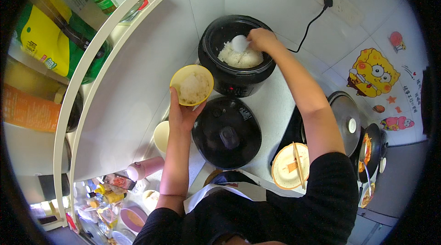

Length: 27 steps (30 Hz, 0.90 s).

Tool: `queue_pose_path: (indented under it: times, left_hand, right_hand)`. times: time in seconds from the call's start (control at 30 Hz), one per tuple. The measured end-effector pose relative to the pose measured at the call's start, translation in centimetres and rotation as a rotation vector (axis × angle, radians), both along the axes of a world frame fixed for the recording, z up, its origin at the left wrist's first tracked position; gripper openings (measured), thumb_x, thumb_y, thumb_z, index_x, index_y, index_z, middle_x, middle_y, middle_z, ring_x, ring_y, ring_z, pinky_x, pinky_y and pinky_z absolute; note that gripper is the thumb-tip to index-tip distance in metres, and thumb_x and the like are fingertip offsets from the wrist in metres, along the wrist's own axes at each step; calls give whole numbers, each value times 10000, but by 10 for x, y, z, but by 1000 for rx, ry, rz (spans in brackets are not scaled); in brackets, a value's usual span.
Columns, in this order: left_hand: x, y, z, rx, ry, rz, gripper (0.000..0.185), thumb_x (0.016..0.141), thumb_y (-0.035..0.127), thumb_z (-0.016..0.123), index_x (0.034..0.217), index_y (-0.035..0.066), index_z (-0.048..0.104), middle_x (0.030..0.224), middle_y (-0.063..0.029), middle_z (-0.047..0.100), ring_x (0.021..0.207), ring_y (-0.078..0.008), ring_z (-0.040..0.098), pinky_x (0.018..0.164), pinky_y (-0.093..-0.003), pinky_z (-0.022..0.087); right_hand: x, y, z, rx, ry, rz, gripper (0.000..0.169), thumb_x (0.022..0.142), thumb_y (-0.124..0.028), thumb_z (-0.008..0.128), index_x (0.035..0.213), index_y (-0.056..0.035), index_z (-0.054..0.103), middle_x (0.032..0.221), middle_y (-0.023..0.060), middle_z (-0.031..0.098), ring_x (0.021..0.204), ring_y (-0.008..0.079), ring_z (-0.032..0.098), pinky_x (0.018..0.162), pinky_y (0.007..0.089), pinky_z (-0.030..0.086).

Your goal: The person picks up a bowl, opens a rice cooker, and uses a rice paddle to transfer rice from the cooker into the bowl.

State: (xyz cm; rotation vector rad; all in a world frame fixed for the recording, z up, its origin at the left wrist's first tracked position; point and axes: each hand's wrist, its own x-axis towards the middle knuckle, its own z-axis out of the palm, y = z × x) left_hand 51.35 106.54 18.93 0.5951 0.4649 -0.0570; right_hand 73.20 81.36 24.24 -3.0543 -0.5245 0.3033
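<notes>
My left hand holds up a yellow bowl with cooked white rice inside. Fingers and thumb wrap its near side. My right hand grips a white rice paddle, mostly its round head showing, over a mound of rice in a black rice cooker. The cooker stands uncovered, a small red light on its front. Its black lid lies on the counter just in front of it, below my raised left hand.
A cream bowl and a pink bottle stand left. Right are a plate with chopsticks, a lidded pan and a pan of food. A white shelf rail curves along the left. A black cord runs to a wall socket.
</notes>
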Motion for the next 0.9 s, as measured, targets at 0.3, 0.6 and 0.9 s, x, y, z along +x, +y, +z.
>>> queue_pose_path:
  times: [0.3,0.6,0.9]
  left_hand:
    - [2,-4,-1,3,54,-9,631,848,579,515,1330,193,383,1354,-85,417,1232,-324,412,994,-549,336]
    - [2,0,1,-14,29,-11,622,857,562,519,1333,189,372,1347,-72,422,1250,-289,397,998,-527,347]
    - [-3,6,1,33,52,3,624,854,572,512,1333,197,372,1350,-74,422,1238,-299,409,991,-522,356]
  right_hand:
    - [1,15,-40,-21,-16,-43,236,768,-65,571,978,-9,661,1023,190,644,938,336,635,784,432,518]
    - [10,-2,9,-171,-259,120,194,723,-151,666,898,-71,692,928,142,674,875,299,659,714,410,537]
    - [-6,28,-13,-251,-110,358,168,763,-116,603,890,-55,694,934,142,674,843,286,667,687,396,541]
